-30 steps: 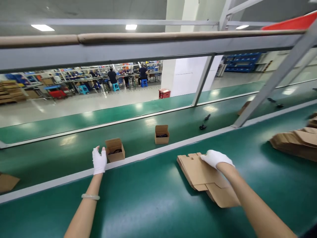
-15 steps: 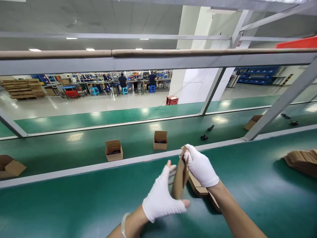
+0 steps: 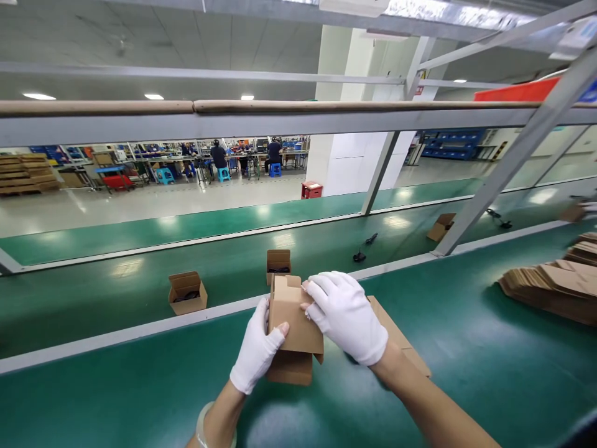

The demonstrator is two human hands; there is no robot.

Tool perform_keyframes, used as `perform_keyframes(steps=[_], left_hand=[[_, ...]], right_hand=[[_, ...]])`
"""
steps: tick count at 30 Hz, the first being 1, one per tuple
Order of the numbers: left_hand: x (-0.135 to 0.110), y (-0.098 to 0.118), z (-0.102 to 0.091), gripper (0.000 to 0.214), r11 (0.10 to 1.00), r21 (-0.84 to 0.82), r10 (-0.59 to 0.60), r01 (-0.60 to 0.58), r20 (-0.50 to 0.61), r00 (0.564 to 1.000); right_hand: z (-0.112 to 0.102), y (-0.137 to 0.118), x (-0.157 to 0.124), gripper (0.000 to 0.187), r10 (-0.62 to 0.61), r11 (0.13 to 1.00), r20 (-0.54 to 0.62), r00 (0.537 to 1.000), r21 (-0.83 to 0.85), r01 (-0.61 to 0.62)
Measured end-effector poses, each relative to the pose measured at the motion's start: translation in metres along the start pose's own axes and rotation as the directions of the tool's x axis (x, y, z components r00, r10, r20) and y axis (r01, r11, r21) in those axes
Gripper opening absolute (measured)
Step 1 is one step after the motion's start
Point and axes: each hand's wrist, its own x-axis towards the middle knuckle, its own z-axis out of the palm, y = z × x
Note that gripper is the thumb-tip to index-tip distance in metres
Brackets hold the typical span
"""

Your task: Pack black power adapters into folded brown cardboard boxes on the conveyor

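Both arms reach forward from the bottom of the view, and the white-gloved hands meet over a green conveyor belt (image 3: 116, 398). Between them, a half-folded cardboard box (image 3: 293, 323) is held off-centre, near the belt's far edge, with its notched flaps pointing up. It may or may not touch the belt; the hands and the angle hide that.

The left hand (image 3: 256, 348) is on the near side of the box, curled around its lower left edge, with the thumb (image 3: 280, 330) pressed against the front panel. Its other fingers are behind the cardboard and can't be seen. A pale bangle (image 3: 201, 429) circles the left wrist, cut off by the bottom of the frame.

The right hand (image 3: 345, 317) is angled in from the right, its fingers fanned out and their tips resting against the box's right edge. Both hands grip it firmly, neither one open.

A flat cardboard blank (image 3: 396, 333) lies on the belt just beyond the right hand, partly covered by it. Further right sits a stack of flat blanks (image 3: 545, 289), running off the frame edge. Two small open boxes (image 3: 187, 292) (image 3: 278, 266) stand on a second belt (image 3: 107, 311) beyond, with dark contents too small to make out.
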Motion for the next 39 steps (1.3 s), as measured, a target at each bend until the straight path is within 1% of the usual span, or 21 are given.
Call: perform_keyframes(steps=[3, 6, 8, 9, 11, 13, 14, 15, 16, 17, 18, 20, 21, 22, 24, 26, 30, 33, 34, 36, 39], left_hand=[[-0.003, 0.001, 0.0, 0.062, 1.0, 0.018, 0.01, -0.01, 0.013, 1.0], [-0.006, -0.001, -0.003, 0.082, 0.998, 0.051, -0.029, 0.023, 0.112, 0.993], [-0.006, 0.0, -0.006, 0.086, 0.992, 0.121, -0.063, 0.043, 0.171, 0.983], [-0.006, 0.0, -0.007, 0.08, 0.987, 0.159, -0.065, 0.035, 0.189, 0.98], [-0.006, 0.003, -0.008, 0.055, 0.976, 0.219, -0.03, -0.016, 0.204, 0.978], [-0.005, 0.005, -0.008, 0.029, 0.957, 0.28, 0.026, -0.077, 0.182, 0.983], [-0.005, 0.006, -0.007, 0.023, 0.945, 0.312, 0.054, -0.103, 0.161, 0.985], [-0.004, 0.007, -0.006, 0.022, 0.932, 0.341, 0.082, -0.125, 0.138, 0.987], [-0.004, 0.007, -0.005, 0.022, 0.919, 0.365, 0.108, -0.146, 0.122, 0.987], [-0.004, 0.006, -0.004, 0.022, 0.909, 0.381, 0.131, -0.168, 0.12, 0.984], [-0.005, 0.005, -0.003, 0.022, 0.9, 0.392, 0.154, -0.192, 0.128, 0.98], [-0.006, 0.002, -0.001, 0.022, 0.878, 0.412, 0.197, -0.244, 0.154, 0.968], [-0.007, 0.001, 0.0, 0.022, 0.867, 0.419, 0.217, -0.27, 0.169, 0.961], [-0.008, 0.0, 0.001, 0.022, 0.859, 0.42, 0.235, -0.293, 0.186, 0.954], [-0.01, -0.001, 0.001, 0.022, 0.852, 0.411, 0.256, -0.325, 0.215, 0.942], [-0.011, -0.001, 0.001, 0.023, 0.857, 0.394, 0.256, -0.332, 0.232, 0.938], [-0.012, -0.003, 0.002, 0.028, 0.88, 0.368, 0.223, -0.302, 0.241, 0.944], [-0.013, -0.007, 0.003, 0.03, 0.885, 0.337, 0.249, -0.322, 0.241, 0.938], [-0.013, -0.008, 0.004, 0.03, 0.881, 0.33, 0.269, -0.34, 0.24, 0.933], [-0.014, -0.009, 0.004, 0.029, 0.866, 0.321, 0.312, -0.383, 0.252, 0.916], [-0.013, -0.008, 0.005, 0.028, 0.851, 0.299, 0.346, -0.432, 0.3, 0.889]], right_hand=[[0.003, -0.001, 0.0, 0.021, -0.071, 0.993, 0.126, 0.989, 0.1, 0.059], [0.009, -0.004, -0.007, 0.017, -0.059, 0.975, 0.179, 0.982, 0.22, 0.019], [0.012, -0.007, -0.013, 0.016, -0.055, 0.96, 0.199, 0.978, 0.28, -0.003], [0.012, -0.009, -0.016, 0.016, -0.061, 0.949, 0.191, 0.98, 0.314, -0.002], [0.013, -0.01, -0.02, 0.018, -0.047, 0.915, 0.131, 0.99, 0.404, -0.01], [0.016, -0.007, -0.023, 0.021, 0.087, 0.861, 0.014, 0.996, 0.502, -0.082], [0.017, -0.004, -0.024, 0.024, 0.202, 0.819, -0.034, 0.979, 0.553, -0.151], [0.019, -0.001, -0.025, 0.027, 0.326, 0.754, -0.043, 0.944, 0.614, -0.233], [0.021, 0.003, -0.026, 0.031, 0.427, 0.657, 0.005, 0.904, 0.686, -0.313], [0.022, 0.006, -0.026, 0.036, 0.476, 0.522, 0.109, 0.872, 0.763, -0.38], [0.023, 0.009, -0.027, 0.04, 0.455, 0.354, 0.252, 0.854, 0.829, -0.433], [0.024, 0.011, -0.027, 0.047, 0.234, -0.008, 0.499, 0.834, 0.859, -0.512], [0.024, 0.011, -0.027, 0.05, 0.117, -0.153, 0.551, 0.827, 0.832, -0.533], [0.025, 0.011, -0.027, 0.051, 0.033, -0.26, 0.567, 0.823, 0.8, -0.541], [0.027, 0.009, -0.028, 0.056, -0.035, -0.364, 0.569, 0.822, 0.758, -0.541], [0.031, 0.008, -0.03, 0.062, -0.044, -0.375, 0.584, 0.81, 0.743, -0.555], [0.037, 0.013, -0.036, 0.074, -0.067, -0.305, 0.645, 0.761, 0.713, -0.631], [0.031, 0.023, -0.034, 0.074, -0.155, -0.257, 0.633, 0.759, 0.715, -0.649], [0.027, 0.026, -0.032, 0.072, -0.19, -0.213, 0.63, 0.753, 0.722, -0.658], [0.02, 0.03, -0.025, 0.065, -0.22, -0.029, 0.658, 0.72, 0.733, -0.679], [0.011, 0.03, -0.012, 0.047, -0.217, 0.342, 0.715, 0.665, 0.693, -0.634]])
